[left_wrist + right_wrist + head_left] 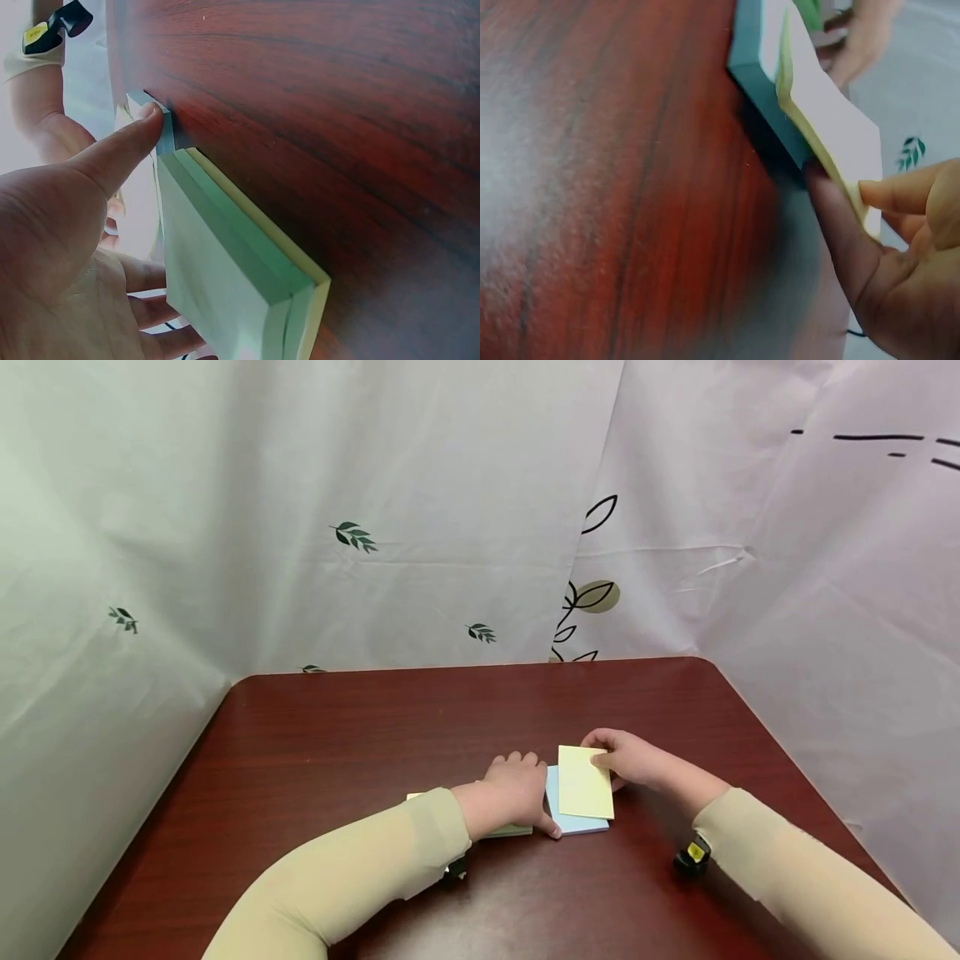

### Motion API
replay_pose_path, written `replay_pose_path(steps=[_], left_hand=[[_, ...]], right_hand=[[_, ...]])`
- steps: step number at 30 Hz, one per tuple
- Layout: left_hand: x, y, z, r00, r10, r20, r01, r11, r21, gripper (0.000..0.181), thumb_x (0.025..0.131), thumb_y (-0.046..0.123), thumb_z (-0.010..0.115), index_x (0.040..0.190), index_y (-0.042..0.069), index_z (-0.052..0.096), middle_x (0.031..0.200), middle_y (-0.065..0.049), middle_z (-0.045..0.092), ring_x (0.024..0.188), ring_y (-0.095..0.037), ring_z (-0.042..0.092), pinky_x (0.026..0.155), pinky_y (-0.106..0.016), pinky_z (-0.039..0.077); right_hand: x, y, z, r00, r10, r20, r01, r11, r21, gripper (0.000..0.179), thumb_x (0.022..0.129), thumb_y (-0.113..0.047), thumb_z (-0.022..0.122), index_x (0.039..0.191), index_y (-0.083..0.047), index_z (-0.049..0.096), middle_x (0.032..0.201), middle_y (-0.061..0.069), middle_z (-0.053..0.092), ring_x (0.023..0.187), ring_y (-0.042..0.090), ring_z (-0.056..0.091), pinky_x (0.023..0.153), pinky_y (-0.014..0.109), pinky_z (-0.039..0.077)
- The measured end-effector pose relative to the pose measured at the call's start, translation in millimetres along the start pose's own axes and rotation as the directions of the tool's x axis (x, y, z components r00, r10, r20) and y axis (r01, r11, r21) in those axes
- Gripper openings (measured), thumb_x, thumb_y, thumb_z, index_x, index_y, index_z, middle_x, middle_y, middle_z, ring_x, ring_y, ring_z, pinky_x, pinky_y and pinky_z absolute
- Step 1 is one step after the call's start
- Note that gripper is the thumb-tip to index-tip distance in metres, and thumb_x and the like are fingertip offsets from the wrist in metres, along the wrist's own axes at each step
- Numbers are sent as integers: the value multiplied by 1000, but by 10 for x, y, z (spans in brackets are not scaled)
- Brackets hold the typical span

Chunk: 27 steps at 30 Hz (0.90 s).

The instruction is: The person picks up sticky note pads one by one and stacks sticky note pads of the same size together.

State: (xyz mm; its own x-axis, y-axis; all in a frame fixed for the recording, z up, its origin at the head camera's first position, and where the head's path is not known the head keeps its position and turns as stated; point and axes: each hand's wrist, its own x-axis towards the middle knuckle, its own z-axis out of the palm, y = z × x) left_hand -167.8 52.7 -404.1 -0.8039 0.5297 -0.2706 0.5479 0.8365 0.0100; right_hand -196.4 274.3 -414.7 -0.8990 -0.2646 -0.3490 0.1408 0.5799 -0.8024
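Note:
My right hand (630, 758) pinches a thin yellow sticky note pad (585, 785) by its right side, thumb on top. The yellow pad lies tilted over a thicker blue sticky note pad (585, 825), covering much of it in the head view. My left hand (517, 789) is spread at the blue pad's left side, thumb tip pressed at its near corner. In the left wrist view its fingers stretch past a stack of green sticky note pads (217, 262), which has a yellow pad (319, 307) at the bottom. From above, my left hand and sleeve hide most of that stack.
The pads are on a dark red wooden table (390, 718) with rounded far corners. A pale curtain (450, 510) with leaf prints hangs behind and at both sides. A black wrist camera (692, 856) sits under the right sleeve, close over the table.

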Motion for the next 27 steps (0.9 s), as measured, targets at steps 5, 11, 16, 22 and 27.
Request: replay_pose_path(steps=[5,11,16,22,27], left_hand=[[-6,4,7,1000,-9,0,9,1000,-9,98,65,78,73,132,9,56,115,-3,56,102,-22,50,89,-38,43],[-9,8,19,1000,-19,-2,19,1000,-16,93,63,78,75,122,8,60,100,-3,53,93,-21,48,84,-36,43],[-25,6,6,1000,-17,3,17,1000,-8,81,64,77,74,107,9,68,98,-3,53,92,-21,47,83,-35,42],[-32,-2,11,1000,-2,-9,2,1000,-12,74,65,76,75,102,12,69,99,-3,54,92,-21,47,83,-36,42],[-31,-16,21,1000,11,-8,-11,1000,-10,79,65,77,74,109,12,68,102,-3,54,93,-21,47,84,-36,42]], right_hand=[[26,-8,94,996,-32,-86,13,978,-210,19,99,-6,54,117,-6,61,99,10,59,75,20,57,63,35,52],[47,-41,160,987,-105,-122,44,906,-420,19,96,-6,56,111,-9,66,99,6,63,84,21,54,73,35,45],[30,-93,204,984,-129,-123,58,885,-462,20,95,-5,56,110,-10,67,101,6,64,86,21,55,76,37,46],[7,-129,232,982,-142,-123,65,870,-489,20,94,-4,57,109,-10,68,103,6,64,88,23,55,78,38,46],[0,-128,252,980,-150,-129,66,861,-504,20,94,-6,57,109,-11,69,106,8,62,91,23,54,80,39,45]])
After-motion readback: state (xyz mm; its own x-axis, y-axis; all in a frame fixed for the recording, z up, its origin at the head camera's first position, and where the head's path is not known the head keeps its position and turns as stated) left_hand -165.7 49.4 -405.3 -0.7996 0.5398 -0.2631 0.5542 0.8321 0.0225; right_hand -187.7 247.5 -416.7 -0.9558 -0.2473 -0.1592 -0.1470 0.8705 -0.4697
